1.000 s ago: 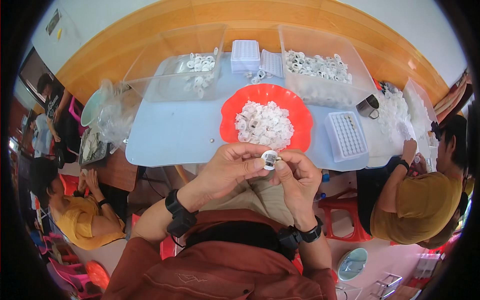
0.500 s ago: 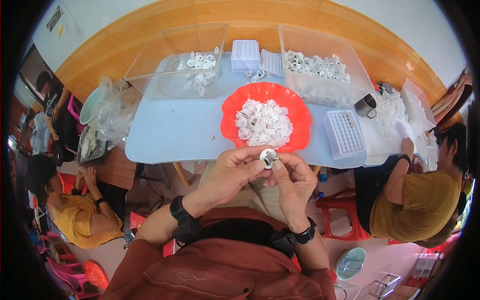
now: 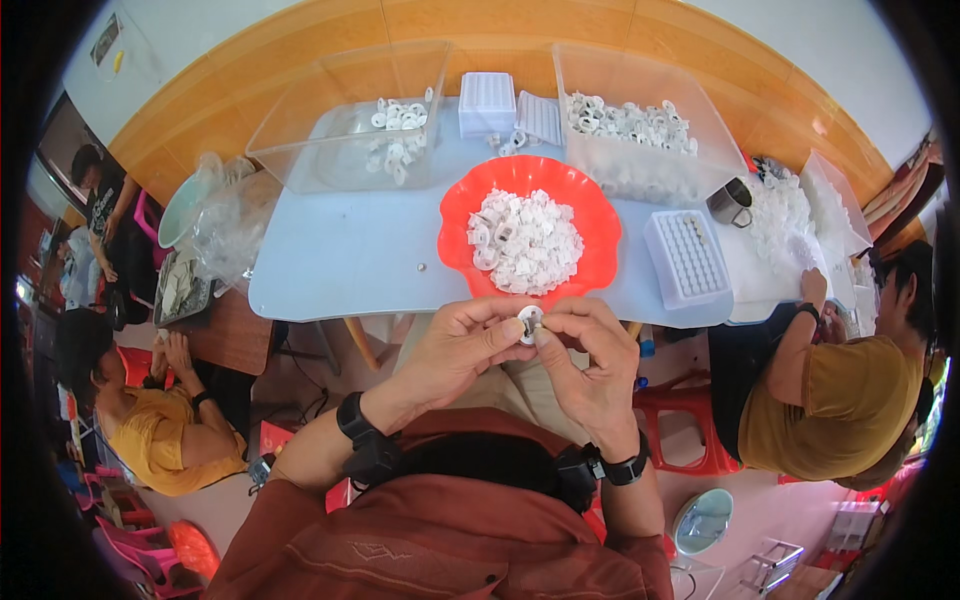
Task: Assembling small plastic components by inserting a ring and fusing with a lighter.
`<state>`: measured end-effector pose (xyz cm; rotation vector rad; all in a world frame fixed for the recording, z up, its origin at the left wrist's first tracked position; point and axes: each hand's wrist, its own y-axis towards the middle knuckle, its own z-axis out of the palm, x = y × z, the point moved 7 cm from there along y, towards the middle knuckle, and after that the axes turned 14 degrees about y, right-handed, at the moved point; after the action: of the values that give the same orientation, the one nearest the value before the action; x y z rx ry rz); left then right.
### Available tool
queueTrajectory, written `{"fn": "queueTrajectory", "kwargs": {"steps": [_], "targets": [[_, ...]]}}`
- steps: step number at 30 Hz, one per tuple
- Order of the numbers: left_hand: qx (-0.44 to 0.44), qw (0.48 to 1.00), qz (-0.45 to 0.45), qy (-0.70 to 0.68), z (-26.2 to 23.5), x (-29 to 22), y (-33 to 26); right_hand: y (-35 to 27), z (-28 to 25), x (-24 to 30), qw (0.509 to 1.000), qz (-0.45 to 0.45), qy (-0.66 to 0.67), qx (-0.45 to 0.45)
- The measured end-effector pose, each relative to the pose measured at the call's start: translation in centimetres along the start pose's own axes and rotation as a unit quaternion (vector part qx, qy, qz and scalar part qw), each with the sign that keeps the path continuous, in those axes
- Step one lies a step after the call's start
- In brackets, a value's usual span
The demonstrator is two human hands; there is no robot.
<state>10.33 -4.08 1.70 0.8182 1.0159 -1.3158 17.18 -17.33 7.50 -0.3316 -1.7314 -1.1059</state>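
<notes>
A small round white plastic part [image 3: 530,318] with a metallic-looking middle is pinched between the thumb and fingers of my left hand [image 3: 470,345]. My right hand [image 3: 590,360] meets it from the other side, thumb and forefinger closed at its right edge; whether a further small piece sits between those fingertips I cannot make out. Both hands are just in front of the near table edge. Right beyond them stands a red scalloped bowl [image 3: 460,195], heaped with small white plastic pieces [image 3: 535,240].
On the blue table [image 3: 340,260] stand two clear bins [image 3: 300,150] [image 3: 640,90] with round white parts, stacked white trays [image 3: 487,105], and a white tray of small cells [image 3: 688,258]. A metal mug [image 3: 731,203] is at right. Co-workers sit left [image 3: 170,430] and right [image 3: 830,400].
The round part has turned between my fingers and shifted slightly left. My right thumb and forefinger have changed position at its right edge. The view has tilted a little.
</notes>
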Motion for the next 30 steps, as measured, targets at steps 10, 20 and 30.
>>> {"fn": "queueTrajectory", "kwargs": {"steps": [10, 20, 30], "targets": [[0.008, 1.0, -0.017, 0.014, 0.4, 0.4, -0.5, -0.8, 0.4, 1.2, 0.985, -0.126, -0.105, 0.049], [0.01, 0.999, -0.036, -0.018, 0.5, 1.0, -0.7, -0.9, -0.3, 1.2, 0.989, -0.138, -0.047, -0.002], [0.014, 0.998, -0.061, -0.029, 0.7, 1.2, -0.8, -0.9, -0.3, 1.6, 0.986, -0.145, -0.066, 0.037]]}}
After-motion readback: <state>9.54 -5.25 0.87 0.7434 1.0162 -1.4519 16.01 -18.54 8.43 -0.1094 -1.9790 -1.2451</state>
